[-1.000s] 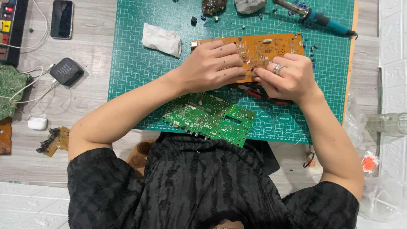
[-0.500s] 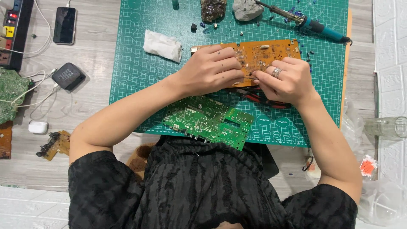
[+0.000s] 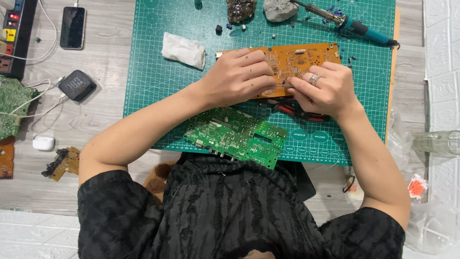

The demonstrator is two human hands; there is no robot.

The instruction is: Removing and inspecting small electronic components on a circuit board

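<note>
Fingers of both hands press, curled, on the orange circuit board.

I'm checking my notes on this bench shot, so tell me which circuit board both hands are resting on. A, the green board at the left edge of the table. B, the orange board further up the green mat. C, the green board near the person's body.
B: the left hand and right hand both lie on the orange board, while the green board on the cutting mat lies untouched nearer the body.
</note>
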